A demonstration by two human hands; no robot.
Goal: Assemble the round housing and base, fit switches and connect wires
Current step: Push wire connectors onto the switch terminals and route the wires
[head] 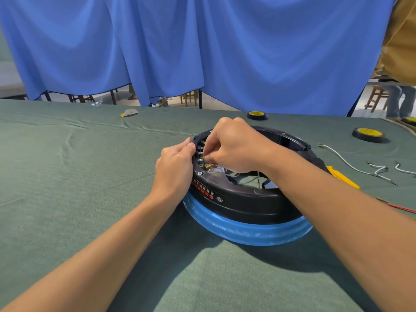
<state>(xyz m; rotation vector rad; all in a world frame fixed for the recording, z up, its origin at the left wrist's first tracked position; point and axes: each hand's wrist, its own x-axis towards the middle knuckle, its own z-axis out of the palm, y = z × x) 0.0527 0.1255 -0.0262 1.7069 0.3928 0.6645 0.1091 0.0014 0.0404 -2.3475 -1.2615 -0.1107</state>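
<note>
Nearest on the green table (67,176) is the blue base (247,231). The black housing (245,200) sits on top of it, so those two parts look joined already.

The left hand (175,167) curls its fingers over the left rim of the housing and holds it steady. The right hand (236,149) reaches inside the ring and pinches a small brass wire end (205,157) between fingertips. It is right beside the row of switches (200,152) set in the rim.

So the step looks like hooking wires to the switches. Next, the wire end likely needs a straight, firm push onto a switch pin while the other hand keeps the ring from sliding.

Farther right lie loose white wires (351,164) and a red wire (403,208), probably waiting their turn. Past them sit two tape rolls (368,134), then a blue curtain (202,52).
</note>
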